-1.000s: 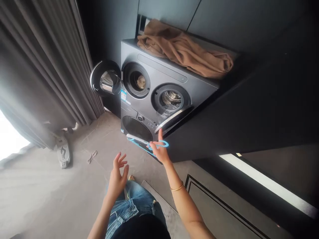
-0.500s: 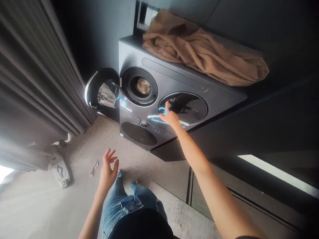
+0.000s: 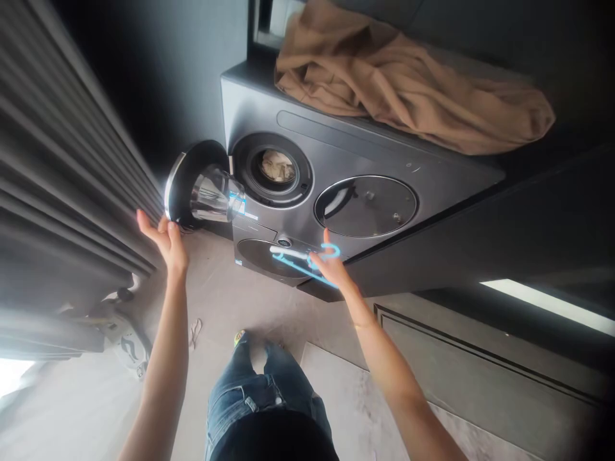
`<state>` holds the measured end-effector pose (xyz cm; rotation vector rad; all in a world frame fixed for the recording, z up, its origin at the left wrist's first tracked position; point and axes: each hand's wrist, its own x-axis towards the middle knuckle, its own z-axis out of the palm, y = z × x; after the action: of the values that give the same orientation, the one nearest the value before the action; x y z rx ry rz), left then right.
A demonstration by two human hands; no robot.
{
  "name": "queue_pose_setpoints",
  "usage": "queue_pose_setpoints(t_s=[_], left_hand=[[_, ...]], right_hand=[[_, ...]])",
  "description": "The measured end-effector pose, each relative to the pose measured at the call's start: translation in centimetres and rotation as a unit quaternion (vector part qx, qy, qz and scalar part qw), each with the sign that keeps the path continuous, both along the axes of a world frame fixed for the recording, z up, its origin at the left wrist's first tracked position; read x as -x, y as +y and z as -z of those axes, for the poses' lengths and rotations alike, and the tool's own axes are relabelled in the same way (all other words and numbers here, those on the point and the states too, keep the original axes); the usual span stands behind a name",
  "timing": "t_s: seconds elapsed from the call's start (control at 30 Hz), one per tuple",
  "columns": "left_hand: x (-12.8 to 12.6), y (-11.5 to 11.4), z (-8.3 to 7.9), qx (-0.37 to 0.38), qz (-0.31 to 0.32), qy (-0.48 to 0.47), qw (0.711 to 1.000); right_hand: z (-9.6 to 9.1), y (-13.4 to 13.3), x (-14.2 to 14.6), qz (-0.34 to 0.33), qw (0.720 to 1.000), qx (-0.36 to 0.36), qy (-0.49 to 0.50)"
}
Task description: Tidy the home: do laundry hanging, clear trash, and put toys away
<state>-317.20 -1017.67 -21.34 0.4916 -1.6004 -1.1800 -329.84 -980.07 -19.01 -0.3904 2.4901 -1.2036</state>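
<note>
My right hand [image 3: 332, 264] grips a blue clothes hanger [image 3: 307, 267] together with a white bar that looks like part of a second hanger [image 3: 286, 251]. Both are in front of the lower part of the washing machine [image 3: 360, 153]. My left hand [image 3: 168, 242], fingers spread and holding nothing, is at the lower edge of the swung-out washer door [image 3: 177, 182]; whether it touches the rim I cannot tell. Light-coloured cloth [image 3: 277, 166] lies inside the open round drum. The larger round door [image 3: 368, 206] beside it is closed.
A crumpled brown cloth [image 3: 403, 83] lies on top of the machine. Grey curtains [image 3: 72, 141] hang on the left. On the floor are a grey-white object [image 3: 129, 346] and a small looped cord [image 3: 195, 333]. A pale mat [image 3: 336, 384] lies right of my legs.
My left hand has risen from above my legs to the washer door's edge. My right hand has lowered with the hangers, away from the larger round door. The view has shifted slightly.
</note>
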Motion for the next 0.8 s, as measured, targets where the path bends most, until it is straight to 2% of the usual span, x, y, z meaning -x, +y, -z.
queue_pose_setpoints(t_s=[0.1, 0.2, 0.37, 0.43, 0.5, 0.6, 0.7, 0.8], left_hand=[[1.6, 2.0, 0.3, -0.015, 0.000, 0.004, 1.000], [2.3, 5.7, 0.9, 0.026, 0.007, -0.024, 0.999], [4.2, 10.5, 0.6, 0.082, 0.038, -0.090, 0.992], [5.3, 11.7, 0.8, 0.111, 0.082, -0.115, 0.984], [7.1, 12.9, 1.2, 0.175, 0.160, -0.138, 0.962], [11.4, 14.4, 2.1, 0.284, 0.257, -0.177, 0.906], [16.9, 15.7, 2.5, 0.347, 0.291, -0.240, 0.859], [20.9, 16.6, 2.6, 0.355, 0.280, -0.299, 0.841]], right_hand=[[1.0, 1.3, -4.4, 0.004, 0.990, 0.103, -0.096], [1.8, 2.3, -7.7, 0.050, 0.972, 0.172, -0.152], [2.4, 3.5, -10.8, 0.112, 0.949, 0.241, -0.171], [2.6, 3.8, -11.8, 0.142, 0.939, 0.257, -0.182], [3.0, 4.2, -12.8, 0.169, 0.928, 0.271, -0.190], [3.7, 4.7, -14.4, 0.193, 0.917, 0.286, -0.199], [4.3, 5.3, -15.7, 0.208, 0.913, 0.290, -0.197], [4.8, 6.1, -16.6, 0.233, 0.910, 0.284, -0.193]])
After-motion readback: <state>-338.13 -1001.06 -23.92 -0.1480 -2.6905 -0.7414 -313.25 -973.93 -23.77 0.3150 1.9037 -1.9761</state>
